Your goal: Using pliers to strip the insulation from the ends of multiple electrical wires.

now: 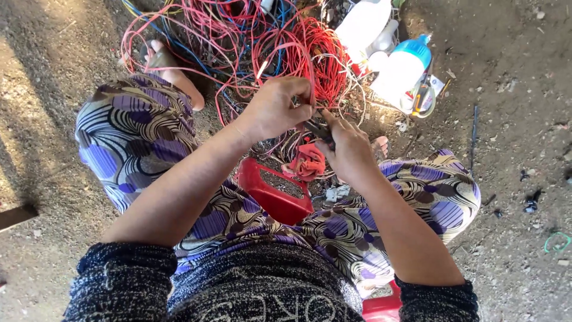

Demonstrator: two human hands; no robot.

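My left hand (275,107) pinches a thin red wire near its end, just above the knees. My right hand (350,150) is closed around a small dark tool (320,130) whose tip meets that wire by the left fingers. The wire leads up into a big tangle of red, pink and blue wires (280,48) on the ground ahead. I sit on a low red plastic stool (274,197), knees apart in a patterned purple skirt. A crumpled red cloth (308,161) lies under my hands.
White plastic bottles, one with a blue cap (405,68), lie on the dirt at the upper right, beside a small tool with orange handles (422,98). My bare foot (170,68) rests at the left of the wire pile. Loose scraps dot the dirt at right.
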